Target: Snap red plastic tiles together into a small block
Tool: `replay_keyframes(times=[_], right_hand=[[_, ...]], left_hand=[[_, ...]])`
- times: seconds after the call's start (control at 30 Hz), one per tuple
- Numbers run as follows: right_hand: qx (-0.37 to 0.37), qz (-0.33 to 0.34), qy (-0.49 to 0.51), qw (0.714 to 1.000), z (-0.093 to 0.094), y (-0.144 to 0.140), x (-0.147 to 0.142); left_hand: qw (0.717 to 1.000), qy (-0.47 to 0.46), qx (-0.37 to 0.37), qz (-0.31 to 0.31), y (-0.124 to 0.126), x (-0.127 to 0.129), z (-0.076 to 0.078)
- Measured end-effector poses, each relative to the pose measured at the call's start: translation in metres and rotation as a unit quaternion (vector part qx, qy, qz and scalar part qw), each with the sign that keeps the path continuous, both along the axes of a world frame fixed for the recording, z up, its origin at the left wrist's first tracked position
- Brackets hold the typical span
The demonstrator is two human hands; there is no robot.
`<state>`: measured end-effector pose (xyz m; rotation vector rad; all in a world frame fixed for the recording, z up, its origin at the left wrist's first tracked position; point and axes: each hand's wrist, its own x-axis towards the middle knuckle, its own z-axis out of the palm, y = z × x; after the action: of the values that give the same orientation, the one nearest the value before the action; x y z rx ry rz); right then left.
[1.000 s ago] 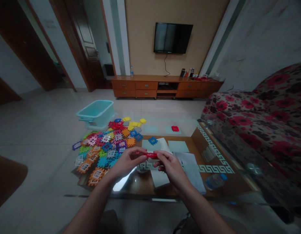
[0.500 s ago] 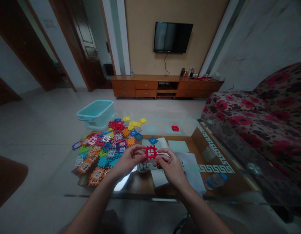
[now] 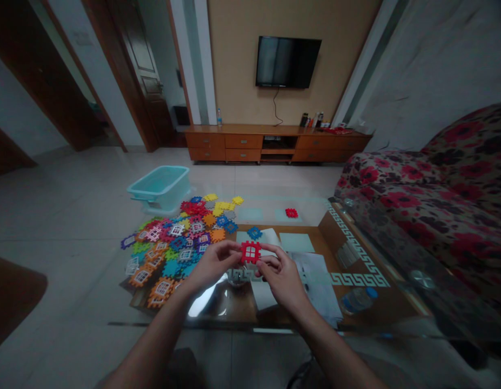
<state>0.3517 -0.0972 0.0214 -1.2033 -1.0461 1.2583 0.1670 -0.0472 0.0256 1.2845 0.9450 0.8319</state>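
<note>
Glass tabletop below, left hand partly covers red piece.

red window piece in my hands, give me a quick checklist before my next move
1. Left hand touching the red window piece at its left side: ok.
2. Right hand touching it at its right side: ok.
3. Window side turned toward the camera: ok.
4. Firmness of the grip: cannot tell.
5. Blue piece apart from the loose pile: ok.
6. Pile sorted by colour: not ok, colours lie mixed.
</note>
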Motion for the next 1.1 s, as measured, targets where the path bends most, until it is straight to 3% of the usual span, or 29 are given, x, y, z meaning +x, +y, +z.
replay_keyframes(times=[0.1, 0.2, 0.27, 0.37, 0.4, 0.47, 0.6, 0.7, 1.1], right_hand=[[0.002, -0.012, -0.003, 1.000, -0.001, 0.002, 0.001], [0.002, -0.014, -0.010, 1.000, -0.001, 0.002, 0.002], [-0.002, -0.010, -0.012, 1.000, 0.000, 0.002, 0.003], [-0.008, 0.004, -0.019, 1.000, 0.001, 0.001, 0.003], [-0.006, 0.008, -0.023, 1.000, 0.002, 0.001, 0.003], [-0.001, 0.016, -0.029, 0.999, 0.002, 0.001, 0.003], [-0.005, 0.020, -0.041, 0.999, 0.001, 0.001, 0.002], [-0.007, 0.022, -0.047, 0.999, -0.001, 0.001, 0.001], [-0.008, 0.031, -0.044, 0.998, -0.006, 0.003, 0.002]], left_hand=[[0.999, 0.035, 0.031, 0.015, 0.014, -0.011, -0.005], [0.972, 0.155, 0.116, 0.135, 0.037, -0.036, -0.012], [0.918, 0.275, 0.181, 0.222, 0.051, -0.059, -0.020], [0.798, 0.463, 0.235, 0.305, 0.063, -0.094, -0.032], [0.771, 0.498, 0.231, 0.322, 0.065, -0.105, -0.036], [0.746, 0.541, 0.190, 0.340, 0.066, -0.121, -0.044], [0.743, 0.569, 0.056, 0.348, 0.066, -0.136, -0.055], [0.745, 0.578, 0.004, 0.333, 0.066, -0.137, -0.059], [0.743, 0.608, -0.020, 0.278, 0.067, -0.132, -0.051]])
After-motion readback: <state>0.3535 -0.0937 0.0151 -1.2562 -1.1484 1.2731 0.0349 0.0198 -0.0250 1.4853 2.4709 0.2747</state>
